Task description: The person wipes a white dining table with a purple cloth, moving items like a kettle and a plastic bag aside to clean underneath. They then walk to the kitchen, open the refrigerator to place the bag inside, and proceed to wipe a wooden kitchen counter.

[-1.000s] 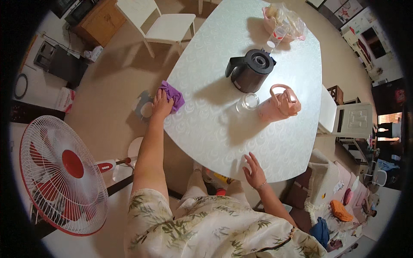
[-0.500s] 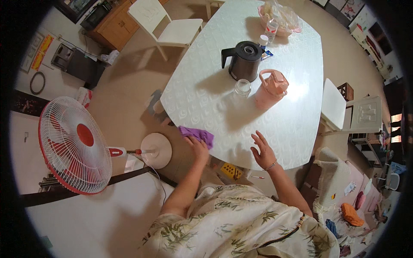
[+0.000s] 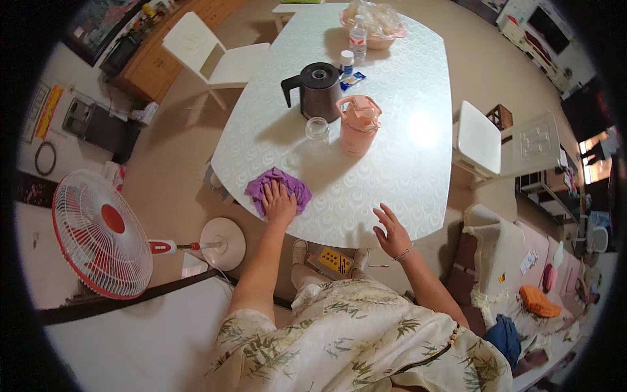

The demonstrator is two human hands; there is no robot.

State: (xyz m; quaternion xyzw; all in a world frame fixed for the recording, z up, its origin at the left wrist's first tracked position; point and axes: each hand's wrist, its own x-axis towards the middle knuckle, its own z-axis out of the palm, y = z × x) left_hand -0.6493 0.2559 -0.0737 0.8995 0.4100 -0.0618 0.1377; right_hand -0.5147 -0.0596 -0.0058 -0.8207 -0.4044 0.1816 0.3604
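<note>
My left hand (image 3: 279, 204) lies flat with its fingers stretched over a crumpled purple cloth (image 3: 298, 189), pressing it onto the near left part of the white patterned table (image 3: 392, 176). My right hand (image 3: 392, 234) hovers by the table's near edge, empty, fingers apart, with a bracelet at the wrist. Beyond the cloth stand a small clear glass jar (image 3: 317, 130), a dark jug with a black lid and handle (image 3: 319, 95), and a pink lidded bottle with a carry loop (image 3: 358, 130).
Farther back are a white pill bottle (image 3: 347, 63), a blue packet (image 3: 353, 81), a clear water bottle (image 3: 357, 40) and a pink basket (image 3: 385, 40) with plastic bags. White chairs (image 3: 238, 65) flank the table. A red-and-white fan (image 3: 104, 228) stands at left, a sofa (image 3: 522, 261) at right.
My left hand has pushed the purple cloth from the table's edge farther onto the top, and its fingers have spread. My right hand keeps about its place. The view has shifted.
</note>
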